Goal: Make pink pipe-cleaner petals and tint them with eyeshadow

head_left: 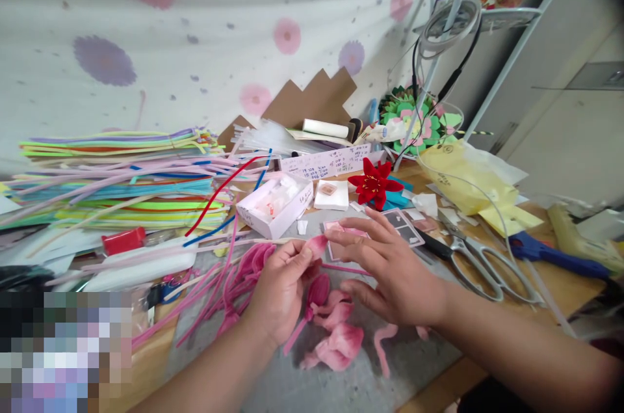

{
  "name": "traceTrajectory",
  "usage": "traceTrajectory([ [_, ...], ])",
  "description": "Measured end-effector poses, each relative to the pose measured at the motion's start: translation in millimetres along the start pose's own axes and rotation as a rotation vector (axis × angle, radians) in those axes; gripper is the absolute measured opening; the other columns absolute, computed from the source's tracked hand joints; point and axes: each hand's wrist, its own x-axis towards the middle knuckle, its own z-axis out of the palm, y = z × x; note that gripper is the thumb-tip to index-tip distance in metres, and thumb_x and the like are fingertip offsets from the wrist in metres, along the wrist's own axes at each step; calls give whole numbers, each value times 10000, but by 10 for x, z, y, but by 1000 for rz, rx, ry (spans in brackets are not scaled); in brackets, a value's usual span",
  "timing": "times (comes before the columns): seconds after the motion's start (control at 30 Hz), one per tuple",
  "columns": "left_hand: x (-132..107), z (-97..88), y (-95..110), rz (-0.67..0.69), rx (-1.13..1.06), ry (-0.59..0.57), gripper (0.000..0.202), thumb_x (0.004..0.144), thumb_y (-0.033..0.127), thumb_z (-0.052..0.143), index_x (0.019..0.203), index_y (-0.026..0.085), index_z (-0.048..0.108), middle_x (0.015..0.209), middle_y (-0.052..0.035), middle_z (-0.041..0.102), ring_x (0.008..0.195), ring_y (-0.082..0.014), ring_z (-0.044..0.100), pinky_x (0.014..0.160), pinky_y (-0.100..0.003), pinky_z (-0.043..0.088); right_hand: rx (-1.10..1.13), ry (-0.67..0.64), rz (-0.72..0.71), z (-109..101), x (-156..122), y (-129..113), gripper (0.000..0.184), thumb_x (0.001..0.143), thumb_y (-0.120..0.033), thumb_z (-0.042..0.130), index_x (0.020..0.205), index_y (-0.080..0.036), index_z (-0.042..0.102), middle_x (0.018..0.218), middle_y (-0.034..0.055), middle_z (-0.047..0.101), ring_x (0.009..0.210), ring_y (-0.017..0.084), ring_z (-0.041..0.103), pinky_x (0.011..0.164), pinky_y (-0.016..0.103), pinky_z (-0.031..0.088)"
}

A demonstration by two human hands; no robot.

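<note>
Between the thumb and fingers of my left hand [283, 289] is a small pink fuzzy petal [317, 244], darker toward its tip. My right hand [385, 270] is beside it, fingers spread, its fingertips close to the petal's tip; whether they touch it I cannot tell. Below the hands lie pale pink shaped petals [341, 345] with deeper pink edges, and a magenta bud [318, 289] on a stem. Left of my left hand rest looped magenta pipe-cleaner pieces [251, 263]. A curled pink strip [385, 341] lies under my right wrist.
Bundles of coloured pipe cleaners [121, 185] fill the left. Behind the hands stand a white box [275, 205] and a red felt-like flower [374, 184]. Scissors [480, 263] and a blue-handled tool [556, 253] lie right. A grey mat [273, 380] covers the front.
</note>
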Motion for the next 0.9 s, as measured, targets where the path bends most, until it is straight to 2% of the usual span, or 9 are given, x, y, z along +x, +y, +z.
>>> traceTrajectory([
  [0.17, -6, -30, -21, 54, 165, -7, 178, 744, 297, 708, 744, 141, 622, 728, -4, 592, 706, -121, 512, 674, -238, 390, 89, -8, 42, 4, 33, -27, 234, 878, -370, 535, 1047, -209, 546, 1184, 61, 629, 1156, 268, 477, 1061, 524, 228],
  [0.3, -17, -51, -45, 17, 208, -41, 196, 760, 325, 688, 726, 159, 589, 691, 7, 573, 646, -126, 504, 612, -251, 380, 81, -60, 20, -9, 60, -59, 206, 855, -362, 563, 991, -209, 546, 1163, 52, 635, 1147, 262, 479, 1071, 514, 211],
  [0.37, -9, -56, -44, 34, 220, -25, 181, 767, 319, 682, 745, 157, 603, 716, -1, 590, 674, -127, 516, 644, -253, 391, 58, -74, 6, -37, 46, -15, 202, 860, -365, 555, 995, -214, 552, 1174, 47, 632, 1154, 260, 474, 1074, 514, 203],
  [0.43, 8, -63, -36, 73, 212, 6, 171, 757, 304, 692, 751, 147, 625, 736, -10, 605, 716, -127, 525, 691, -249, 399, 18, -75, 29, -60, -2, 107, 192, 872, -373, 539, 974, -212, 561, 1147, 56, 642, 1163, 264, 470, 1061, 509, 220],
  [0.5, 28, -70, -29, 93, 183, 48, 172, 737, 296, 709, 736, 140, 636, 720, -9, 603, 711, -119, 519, 700, -241, 400, -48, -94, 120, -60, -81, 291, 183, 883, -374, 523, 921, -201, 569, 1074, 80, 661, 1149, 274, 486, 1026, 502, 261],
  [0.6, 46, -76, -29, 82, 146, 102, 189, 713, 306, 727, 724, 138, 643, 683, 1, 582, 657, -106, 499, 663, -236, 398, -150, -232, 315, -7, -203, 552, 196, 908, -353, 488, 909, -182, 583, 982, 105, 665, 1031, 274, 562, 972, 515, 299],
  [0.67, 48, -72, -32, 78, 139, 115, 197, 709, 314, 729, 738, 137, 648, 672, 5, 573, 640, -102, 492, 650, -235, 395, -185, -314, 361, 44, -246, 632, 206, 914, -343, 479, 892, -173, 594, 982, 110, 658, 971, 262, 585, 955, 510, 308],
  [0.9, 42, -50, -22, 64, 128, 130, 227, 679, 322, 748, 769, 130, 667, 673, 4, 577, 628, -99, 491, 630, -225, 388, -191, -366, 280, 159, -152, 543, 259, 915, -371, 473, 995, -175, 621, 976, 110, 665, 1063, 267, 546, 919, 442, 326],
])
